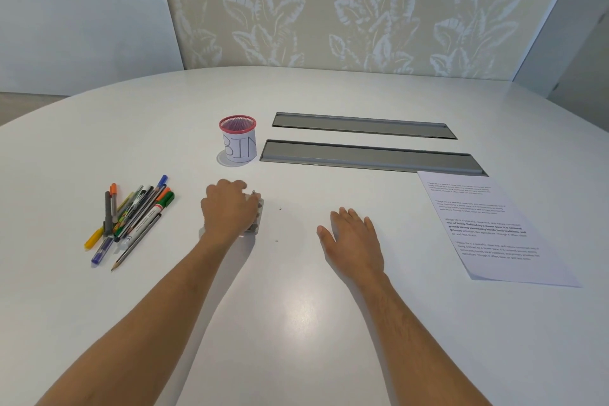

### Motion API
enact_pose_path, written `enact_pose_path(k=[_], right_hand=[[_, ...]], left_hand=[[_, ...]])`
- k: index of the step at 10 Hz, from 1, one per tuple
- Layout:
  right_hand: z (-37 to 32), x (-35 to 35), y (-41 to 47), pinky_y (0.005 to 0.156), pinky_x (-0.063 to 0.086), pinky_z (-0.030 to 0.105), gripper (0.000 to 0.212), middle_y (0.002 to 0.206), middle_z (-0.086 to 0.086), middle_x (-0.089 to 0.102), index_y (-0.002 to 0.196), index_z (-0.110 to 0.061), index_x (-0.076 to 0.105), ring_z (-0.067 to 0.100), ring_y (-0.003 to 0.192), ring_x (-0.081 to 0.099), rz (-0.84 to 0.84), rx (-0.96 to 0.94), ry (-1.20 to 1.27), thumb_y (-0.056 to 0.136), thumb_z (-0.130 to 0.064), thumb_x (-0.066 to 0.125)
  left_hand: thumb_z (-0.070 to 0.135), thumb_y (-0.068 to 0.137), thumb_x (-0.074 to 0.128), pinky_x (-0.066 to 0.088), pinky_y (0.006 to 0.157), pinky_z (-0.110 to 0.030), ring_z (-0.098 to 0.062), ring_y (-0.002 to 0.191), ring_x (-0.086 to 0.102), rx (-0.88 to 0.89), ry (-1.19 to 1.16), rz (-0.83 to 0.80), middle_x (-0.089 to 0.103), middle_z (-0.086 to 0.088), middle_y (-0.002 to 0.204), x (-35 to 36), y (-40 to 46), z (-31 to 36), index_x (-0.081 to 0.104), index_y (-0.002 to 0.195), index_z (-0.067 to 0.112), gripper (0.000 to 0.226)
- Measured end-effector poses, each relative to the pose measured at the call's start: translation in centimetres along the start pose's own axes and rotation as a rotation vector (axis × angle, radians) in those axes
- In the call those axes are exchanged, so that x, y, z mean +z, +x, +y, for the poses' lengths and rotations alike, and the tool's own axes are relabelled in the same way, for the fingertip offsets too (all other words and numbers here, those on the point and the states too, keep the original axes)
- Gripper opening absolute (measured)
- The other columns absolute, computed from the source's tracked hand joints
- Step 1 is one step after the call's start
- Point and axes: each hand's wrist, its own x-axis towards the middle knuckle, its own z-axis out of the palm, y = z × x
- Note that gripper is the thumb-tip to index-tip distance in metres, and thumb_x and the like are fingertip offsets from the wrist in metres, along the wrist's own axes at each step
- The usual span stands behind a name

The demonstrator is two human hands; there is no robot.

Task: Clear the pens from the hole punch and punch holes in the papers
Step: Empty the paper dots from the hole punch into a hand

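Observation:
My left hand (pixel 227 208) is closed over the hole punch (pixel 257 216), a small pale tool with a clear chip tray; only its right edge shows past my fingers. Flat on the white table (pixel 296 306) lies my right hand (pixel 354 234), fingers spread and holding nothing. A loose pile of several pens, markers and a pencil (pixel 131 217) lies to the left of the punch, apart from it. The printed papers (pixel 494 231) lie at the right, well away from both hands.
A red mesh cup (pixel 238 140) wrapped in paper marked "BIN" stands behind the punch. Two long grey cable slots (pixel 362 142) are set into the table beyond my right hand. A few tiny paper chips (pixel 276 241) lie between my hands.

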Motion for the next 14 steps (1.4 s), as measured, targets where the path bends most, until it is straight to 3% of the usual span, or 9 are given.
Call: enact_pose_path(k=[1,3,6,12,13,14], right_hand=[[0.1,0.1,0.0,0.123,0.004,0.040,0.057,0.160,0.002,0.029,0.147,-0.018,0.039,0.016,0.150,0.016,0.006,0.000,0.010,0.100,-0.050,0.030],[-0.1,-0.1,-0.2,0.123,0.004,0.039,0.058,0.160,0.001,0.028,0.148,-0.018,0.038,0.016,0.150,0.016,0.004,0.001,0.011,0.100,-0.049,0.030],[0.0,0.0,-0.1,0.123,0.004,0.039,0.058,0.160,0.001,0.027,0.149,-0.018,0.037,0.015,0.150,0.015,-0.006,0.011,0.019,0.100,-0.049,0.030],[0.0,-0.2,0.0,0.123,0.003,0.037,0.057,0.159,0.000,0.030,0.147,-0.019,0.040,0.013,0.150,0.016,-0.005,0.023,0.108,0.099,-0.049,0.036],[-0.2,-1.1,0.2,0.121,0.015,0.032,0.050,0.150,-0.003,0.046,0.140,-0.019,0.051,0.011,0.143,0.033,0.032,0.104,0.319,0.097,-0.046,0.047],[-1.0,-2.4,0.0,0.106,0.041,0.031,0.030,0.127,-0.004,0.065,0.118,-0.023,0.066,0.012,0.118,0.057,0.152,0.218,0.820,0.095,-0.040,0.058]], left_hand=[[0.039,0.090,0.058,0.033,0.093,-0.041,-0.027,0.122,0.042,0.233,0.145,-0.032,0.057,0.001,0.127,0.6,-0.5,1.9,0.067,0.118,0.029,0.032],[0.036,0.093,0.057,0.031,0.088,-0.041,-0.025,0.117,0.041,0.365,0.376,-0.121,0.058,0.004,0.121,2.3,-0.7,3.4,0.071,0.109,0.028,0.023],[0.016,0.090,0.058,0.029,0.077,-0.036,-0.022,0.099,0.047,0.332,0.418,-0.110,0.064,0.004,0.097,2.5,-0.3,4.0,0.074,0.092,0.023,0.017],[0.018,0.091,0.057,0.032,0.083,-0.039,-0.022,0.104,0.046,0.369,0.447,-0.120,0.063,0.001,0.102,2.4,-0.4,4.0,0.072,0.097,0.020,0.016],[0.024,0.091,0.059,0.030,0.081,-0.037,-0.022,0.105,0.045,0.402,0.430,-0.098,0.061,0.003,0.105,2.4,-0.9,4.0,0.071,0.099,0.023,0.014],[0.028,0.091,0.062,0.027,0.081,-0.037,-0.022,0.108,0.046,0.422,0.279,-0.082,0.062,0.005,0.109,1.7,-1.6,5.1,0.069,0.099,0.027,0.011]])
